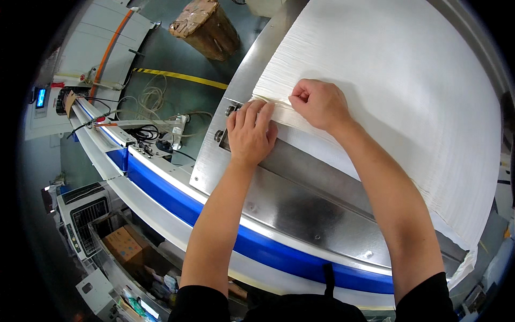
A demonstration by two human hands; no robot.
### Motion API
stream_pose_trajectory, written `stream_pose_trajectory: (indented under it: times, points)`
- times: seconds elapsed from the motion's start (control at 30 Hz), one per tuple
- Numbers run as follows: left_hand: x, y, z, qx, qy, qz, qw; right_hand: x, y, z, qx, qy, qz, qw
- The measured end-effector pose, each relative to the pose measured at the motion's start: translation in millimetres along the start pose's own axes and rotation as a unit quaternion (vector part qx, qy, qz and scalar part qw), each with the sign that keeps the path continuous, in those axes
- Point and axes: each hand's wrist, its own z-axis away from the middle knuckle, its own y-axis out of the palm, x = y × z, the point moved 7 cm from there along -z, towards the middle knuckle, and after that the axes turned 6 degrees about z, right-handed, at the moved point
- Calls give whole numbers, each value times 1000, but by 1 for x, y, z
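A broad stack of thin white cloth-like sheets (pixel 386 80) lies on a steel table (pixel 316 214), its layers showing along the rippled edges. At the stack's near left corner, the fingers of my left hand (pixel 249 131) bend over the layers, with the thumb close beside the forefinger. A little to the right, my right hand (pixel 322 104) is closed in a pinch at the top near edge of the stack. Its fingertips are tucked in, so whatever they pinch is hidden. Two dark round knobs (pixel 219 136) sit on the table just left of my left hand.
A blue-and-white rail (pixel 161 188) curves along the table's near side. A brown wrapped bundle (pixel 206 29) stands on the floor beyond, past yellow-black tape (pixel 179 78). Loose hoses (pixel 153 99) lie at the left. At lower left, a bin (pixel 107 252) holds a cardboard box (pixel 126 247).
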Motion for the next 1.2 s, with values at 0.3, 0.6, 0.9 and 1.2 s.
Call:
stream_pose_trajectory:
  times: [0.3,0.6,0.9,1.2]
  points:
    - [0,-16,0,9,48,-4,999,13,-5,10,-31,-20,-23,999]
    - [-6,-6,-30,373,151,-75,913,-55,-58,190,-92,130,225,961]
    - [-43,51,-39,570,129,-380,718,-275,-262,458,-57,427,380,818]
    - [77,67,-31,427,34,-277,860,-409,-373,609,-116,372,416,822]
